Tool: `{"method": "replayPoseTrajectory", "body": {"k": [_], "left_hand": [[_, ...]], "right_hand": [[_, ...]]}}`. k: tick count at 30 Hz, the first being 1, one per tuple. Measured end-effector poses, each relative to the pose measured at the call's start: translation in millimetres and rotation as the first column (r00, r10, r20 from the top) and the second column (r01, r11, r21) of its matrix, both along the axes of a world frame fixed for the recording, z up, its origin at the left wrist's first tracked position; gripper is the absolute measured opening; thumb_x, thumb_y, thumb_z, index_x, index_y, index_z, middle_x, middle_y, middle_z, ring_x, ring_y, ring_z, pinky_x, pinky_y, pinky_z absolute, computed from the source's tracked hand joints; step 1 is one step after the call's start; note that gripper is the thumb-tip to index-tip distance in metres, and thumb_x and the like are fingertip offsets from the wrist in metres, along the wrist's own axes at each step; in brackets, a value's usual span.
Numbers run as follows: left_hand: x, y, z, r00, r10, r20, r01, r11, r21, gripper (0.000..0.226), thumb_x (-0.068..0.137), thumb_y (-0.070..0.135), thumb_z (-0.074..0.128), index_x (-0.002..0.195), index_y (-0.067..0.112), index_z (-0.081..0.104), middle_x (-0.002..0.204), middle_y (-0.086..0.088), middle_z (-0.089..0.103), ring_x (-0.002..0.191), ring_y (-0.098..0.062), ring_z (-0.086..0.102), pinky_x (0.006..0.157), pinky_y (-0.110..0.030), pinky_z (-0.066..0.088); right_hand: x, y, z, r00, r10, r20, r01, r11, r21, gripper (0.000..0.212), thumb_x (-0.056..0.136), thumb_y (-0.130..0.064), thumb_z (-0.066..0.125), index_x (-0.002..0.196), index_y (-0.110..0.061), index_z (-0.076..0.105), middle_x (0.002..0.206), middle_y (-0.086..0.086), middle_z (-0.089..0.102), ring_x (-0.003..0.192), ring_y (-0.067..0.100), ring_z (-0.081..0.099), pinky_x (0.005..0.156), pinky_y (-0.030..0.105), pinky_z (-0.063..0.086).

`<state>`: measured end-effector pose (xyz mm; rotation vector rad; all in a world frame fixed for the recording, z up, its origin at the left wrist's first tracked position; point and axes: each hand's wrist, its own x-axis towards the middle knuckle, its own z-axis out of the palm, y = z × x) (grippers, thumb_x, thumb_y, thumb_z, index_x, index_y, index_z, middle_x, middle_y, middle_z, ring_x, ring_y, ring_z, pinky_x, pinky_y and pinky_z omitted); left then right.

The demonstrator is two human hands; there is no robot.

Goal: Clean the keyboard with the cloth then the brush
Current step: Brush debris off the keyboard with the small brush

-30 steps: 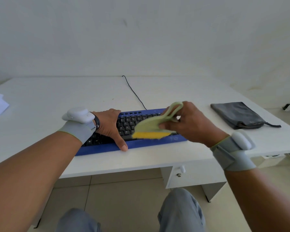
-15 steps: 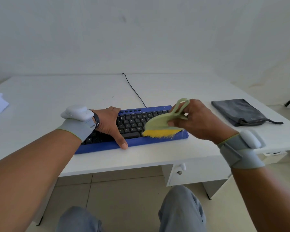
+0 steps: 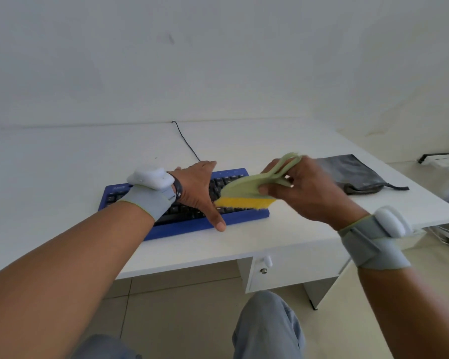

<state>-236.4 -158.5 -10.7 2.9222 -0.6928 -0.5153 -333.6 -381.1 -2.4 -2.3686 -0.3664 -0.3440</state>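
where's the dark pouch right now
In the head view the dark pouch lies flat on the white desk at the far right, just beyond the right hand and right of the blue keyboard.

White desk (image 3: 62, 164) against a white wall (image 3: 218, 60), dark grey drawstring pouch (image 3: 353, 174) lying flat at the desk's right side, drawer (image 3: 290, 268) with a small knob under the desktop, white power strip (image 3: 437, 158) far right, tiled floor (image 3: 182, 317)
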Motion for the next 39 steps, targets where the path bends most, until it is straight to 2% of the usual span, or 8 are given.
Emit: {"method": "replayPoseTrajectory", "body": {"k": [4, 8, 12, 17, 20, 24, 30, 39], "left_hand": [[4, -17, -13, 1.000, -0.014, 0.012, 0.014, 0.998, 0.053, 0.154, 0.041, 0.072, 0.086, 0.157, 0.016, 0.001, 0.164, 0.001, 0.012, 0.149, -0.022, 0.019, 0.121, -0.050, 0.016], [9, -19, -13, 0.999, -0.020, 0.039, 0.016, 0.995, 0.100, 0.156, 0.036, 0.075, 0.085, 0.157, 0.019, 0.004, 0.162, 0.002, 0.016, 0.147, -0.023, 0.023, 0.119, -0.055, 0.017], [10, -26, -5, 0.999, -0.022, 0.048, 0.014, 0.985, 0.174, 0.159, 0.036, 0.074, 0.086, 0.157, 0.020, -0.002, 0.163, 0.001, 0.010, 0.150, -0.023, 0.017, 0.118, -0.061, 0.012], [13, -28, -5, 0.999, -0.019, 0.033, 0.013, 0.981, 0.195, 0.160, 0.037, 0.073, 0.087, 0.157, 0.020, -0.005, 0.163, 0.000, 0.008, 0.150, -0.024, 0.015, 0.118, -0.060, 0.014], [16, -29, -7, 1.000, 0.010, 0.027, -0.014, 0.988, 0.156, 0.155, 0.039, 0.081, 0.080, 0.157, 0.018, 0.001, 0.162, 0.000, 0.012, 0.149, -0.024, 0.019, 0.118, -0.059, 0.015], [19, -37, -10, 0.996, 0.029, 0.079, -0.041, 0.987, 0.154, 0.143, 0.035, 0.088, 0.073, 0.148, 0.014, 0.026, 0.147, 0.000, 0.032, 0.137, -0.023, 0.035, 0.114, -0.055, 0.023], [21, -39, -13, 0.996, 0.024, 0.080, -0.039, 0.982, 0.186, 0.131, 0.031, 0.086, 0.077, 0.136, 0.016, 0.039, 0.128, 0.002, 0.034, 0.124, -0.021, 0.035, 0.105, -0.046, 0.038], [22, -43, -12, 0.997, 0.009, 0.073, -0.024, 0.978, 0.207, 0.133, 0.034, 0.086, 0.076, 0.139, 0.014, 0.037, 0.130, 0.000, 0.034, 0.127, -0.023, 0.036, 0.105, -0.047, 0.037]], "right_hand": [[8, -26, -15, 0.975, -0.219, -0.023, 0.212, 0.961, -0.180, 0.052, 0.066, -0.058, 0.055, 0.092, -0.015, 0.068, 0.086, 0.005, 0.065, 0.078, 0.024, 0.061, 0.073, 0.043, 0.053], [7, -39, -5, 0.953, -0.283, 0.104, 0.297, 0.942, -0.158, 0.023, 0.081, -0.028, 0.071, 0.098, -0.013, 0.073, 0.082, 0.003, 0.063, 0.075, 0.023, 0.057, 0.072, 0.036, 0.050], [8, -25, -2, 0.992, -0.118, -0.045, 0.115, 0.992, -0.060, 0.010, 0.081, -0.020, 0.074, 0.090, -0.018, 0.072, 0.082, -0.001, 0.067, 0.073, 0.016, 0.062, 0.061, 0.024, 0.046], [30, -25, -11, 0.901, -0.406, 0.152, 0.425, 0.897, -0.122, 0.020, 0.083, -0.023, 0.067, 0.101, -0.018, 0.072, 0.089, 0.009, 0.065, 0.078, 0.029, 0.058, 0.065, 0.028, 0.040], [27, -28, 3, 0.895, -0.417, 0.160, 0.422, 0.907, 0.003, 0.016, 0.077, -0.018, 0.068, 0.079, -0.003, 0.068, 0.071, 0.016, 0.064, 0.066, 0.033, 0.058, 0.055, 0.040, 0.048], [20, -24, 11, 0.907, -0.415, 0.065, 0.412, 0.909, 0.058, 0.029, 0.071, -0.014, 0.069, 0.078, 0.012, 0.058, 0.077, 0.030, 0.063, 0.062, 0.041, 0.061, 0.050, 0.051, 0.054], [34, 2, -9, 0.903, -0.429, -0.024, 0.428, 0.903, -0.042, 0.029, 0.072, -0.014, 0.065, 0.061, -0.009, 0.039, 0.059, 0.004, 0.041, 0.052, 0.020, 0.040, 0.044, 0.027, 0.031], [80, 11, -17, 0.827, -0.511, 0.233, 0.492, 0.859, 0.139, 0.030, 0.081, -0.019, 0.058, 0.061, -0.013, 0.036, 0.061, 0.005, 0.042, 0.065, 0.031, 0.043, 0.060, 0.034, 0.030]]}}
